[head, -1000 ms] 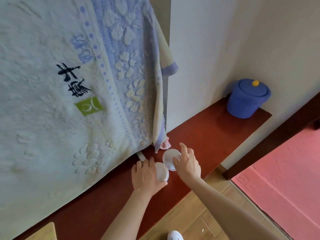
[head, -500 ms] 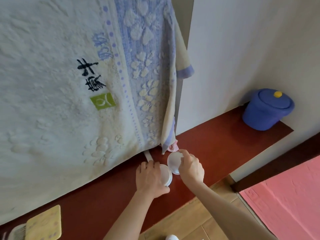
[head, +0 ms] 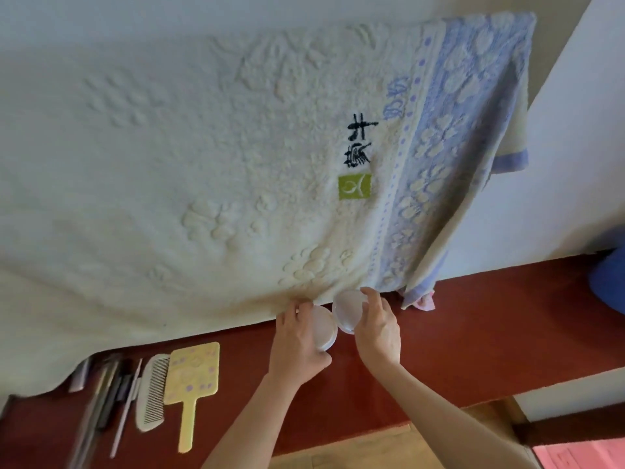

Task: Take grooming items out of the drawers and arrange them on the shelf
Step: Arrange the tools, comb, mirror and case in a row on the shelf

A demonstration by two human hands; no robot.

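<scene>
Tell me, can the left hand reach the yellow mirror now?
Probably not at once: the left hand holds a white jar. The mirror lies uncovered on the shelf, and nothing blocks the way.

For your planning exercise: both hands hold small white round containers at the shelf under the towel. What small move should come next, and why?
Probably set both down side by side. The left hand and right hand each hold a white round container just above the red shelf, right of the comb and yellow hand mirror.

Both bare forearms reach forward, side by side — the left hand (head: 297,340) curled, thumb tucked low; the right hand (head: 377,324) cupped, fingertips (head: 367,294) raised, knuckles up.
</scene>
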